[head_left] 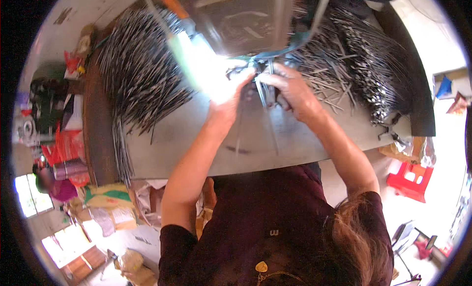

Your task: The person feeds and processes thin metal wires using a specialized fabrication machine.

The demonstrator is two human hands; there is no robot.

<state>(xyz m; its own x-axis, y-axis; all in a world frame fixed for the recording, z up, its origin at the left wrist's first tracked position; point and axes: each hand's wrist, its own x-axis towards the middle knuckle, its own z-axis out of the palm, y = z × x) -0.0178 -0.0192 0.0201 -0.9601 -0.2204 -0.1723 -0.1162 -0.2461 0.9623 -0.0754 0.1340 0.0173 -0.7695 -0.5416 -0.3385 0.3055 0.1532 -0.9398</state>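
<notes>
Nearest to me, my forearms are coming up over the near edge of the workbench point(196, 158), a bare grey slab here, and meeting toward its far middle. My left hand point(231, 96) is pinching in from the left, fingers together on the small metal piece point(263, 87) that I'm working between both hands; glare from the bright spot beside it is washing out my fingertips, so I can't tell exactly how they sit. My right hand point(290, 89) is closing round the same piece from the other side, knuckles up, clamped on it.

It's looking like thin steel: stiff, light, narrow, probably hard-edged and a bit slick, so I'm judging the safest hold is across the flat shank near its middle, thumb and forefinger opposed, not at the ends.

Further out, toward the far left corner, a big fan of thin metal rods point(142, 74) is lying spread, some trailing down toward the left edge. Toward the far right, another heap of metal rods point(364, 69) is piling thick, with loose ones scattered just beside my right hand. Beyond my hands, at the far edge, a clear plastic shield point(236, 20) is standing over the work.
</notes>
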